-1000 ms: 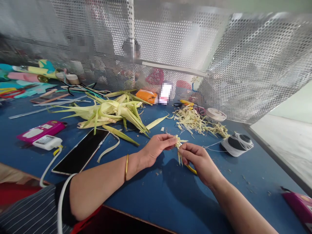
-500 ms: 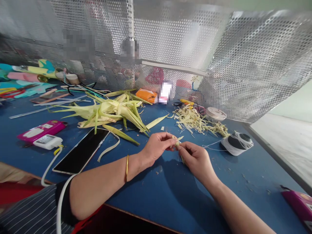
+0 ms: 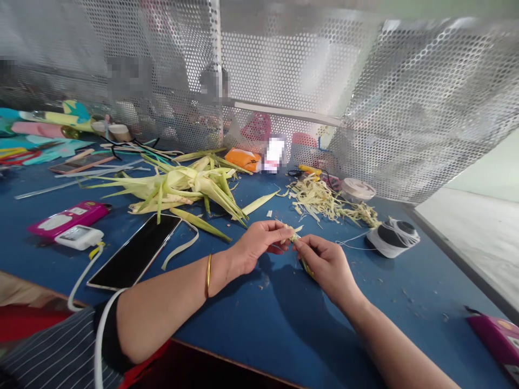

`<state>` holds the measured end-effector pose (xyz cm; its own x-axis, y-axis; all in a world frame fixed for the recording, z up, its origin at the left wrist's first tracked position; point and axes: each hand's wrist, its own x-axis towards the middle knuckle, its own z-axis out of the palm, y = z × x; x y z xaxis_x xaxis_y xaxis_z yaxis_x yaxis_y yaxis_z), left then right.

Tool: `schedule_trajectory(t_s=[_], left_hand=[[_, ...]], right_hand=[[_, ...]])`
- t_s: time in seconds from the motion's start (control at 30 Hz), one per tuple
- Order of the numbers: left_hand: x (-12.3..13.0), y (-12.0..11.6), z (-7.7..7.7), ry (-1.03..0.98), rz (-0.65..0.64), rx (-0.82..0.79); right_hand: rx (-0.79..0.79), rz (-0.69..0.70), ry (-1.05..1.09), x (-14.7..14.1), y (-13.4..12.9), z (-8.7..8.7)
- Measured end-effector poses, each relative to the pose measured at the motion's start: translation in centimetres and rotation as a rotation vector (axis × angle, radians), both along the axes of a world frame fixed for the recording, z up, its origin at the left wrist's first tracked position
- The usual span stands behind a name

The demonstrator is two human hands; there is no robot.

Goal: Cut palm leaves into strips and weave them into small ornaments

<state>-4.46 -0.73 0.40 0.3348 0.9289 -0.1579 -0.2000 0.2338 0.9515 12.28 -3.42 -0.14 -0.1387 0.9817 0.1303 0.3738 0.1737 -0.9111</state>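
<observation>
My left hand pinches a small pale piece of corn husk between thumb and fingers. Close against it on the right, my right hand is closed, its thumb and forefinger at the lower end of the husk. A slim yellow-edged thing shows below the right fingers; most of it is hidden in the palm, so its kind is unclear. Beyond the hands lie a heap of whole corn husks and a pile of thin shredded husk strips. White thread runs from a dark-cored spool.
On the blue table lie a dark-screened phone, a purple pack with a white cabled device, and an orange packet. A tape roll stands before the perforated metal screen. Another purple pack is at right.
Both hands stay together at the husk piece with small finger shifts. The yellow-edged thing under my right hand shows more clearly now. Nothing else on the table has moved.
</observation>
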Motion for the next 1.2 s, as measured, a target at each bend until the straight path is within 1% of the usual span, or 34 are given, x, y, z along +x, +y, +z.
schedule_trajectory(t_s=[0.07, 0.27, 0.4, 0.47, 0.63, 0.8, 0.93, 1.0, 1.03, 1.07, 1.13, 1.17, 1.2], left_hand=[[0.1, -0.1, 0.0, 0.019, -0.015, 0.007], [0.9, -0.5, -0.1, -0.051, 0.102, 0.069], [0.8, -0.4, 0.0, -0.020, 0.124, 0.111], [0.5, -0.2, 0.1, 0.015, 0.111, 0.158], [0.2, 0.0, -0.3, 0.179, 0.033, 0.256], [0.4, -0.1, -0.9, 0.228, -0.026, 0.279], [0.3, -0.1, -0.7, 0.229, -0.035, 0.243], [0.2, 0.0, -0.6, 0.205, -0.018, 0.220], [0.1, 0.1, -0.6, 0.193, 0.001, 0.219], [0.0, 0.2, -0.6, 0.186, 0.022, 0.224], [-0.2, 0.5, -0.6, 0.189, 0.068, 0.245], [-0.3, 0.7, -0.6, 0.198, 0.091, 0.255], [-0.4, 0.9, -0.5, 0.207, 0.114, 0.266]], right_hand=[[0.008, 0.007, -0.005, 0.0, 0.0, 0.0], [-0.025, 0.015, 0.017, -0.4, -0.3, 0.2], [-0.060, 0.024, 0.051, -0.4, -0.1, 0.2], [-0.073, 0.008, 0.085, -0.2, 0.1, 0.2], [-0.119, -0.124, 0.297, 0.4, 0.7, 0.1], [-0.166, -0.127, 0.366, 0.1, 0.8, 0.0], [-0.145, -0.129, 0.356, 0.1, 0.9, -0.1], [-0.107, -0.095, 0.245, 0.7, 1.1, 0.1], [-0.068, -0.071, 0.126, 1.1, 1.1, 0.3], [-0.018, -0.047, -0.041, 1.6, 1.2, 0.5], [0.096, -0.017, -0.489, 2.7, 1.2, 0.9], [0.128, -0.009, -0.718, 3.1, 1.2, 1.0], [0.133, 0.006, -0.904, 3.5, 1.2, 1.0]])
